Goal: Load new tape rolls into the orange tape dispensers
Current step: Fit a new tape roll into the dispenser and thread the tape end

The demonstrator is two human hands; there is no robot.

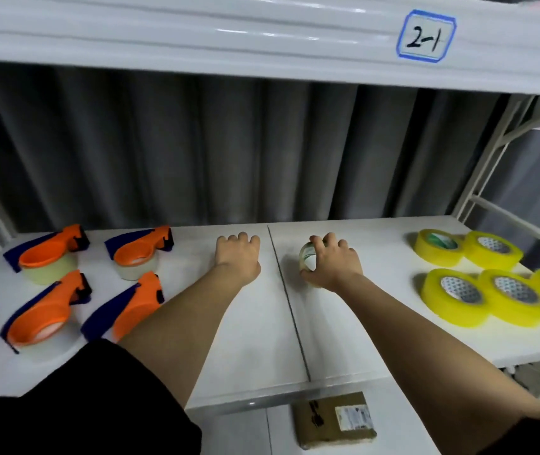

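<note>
A nearly spent tape roll [308, 262] is held on edge in the right hand [334, 264], the grip curled round its rim just right of the tabletop [255, 339] seam; the left hand [237, 256] is laid on the tabletop with fingers curled, holding nothing. New yellow rolls [478, 274] are stacked well to the right, the orange dispensers [91, 284] to the left. The roll could be dropped or rolled away, judged from the light fingertip hold.

grey curtain [163, 152], label "2-1" [426, 36], cardboard parcel [335, 420]
</note>
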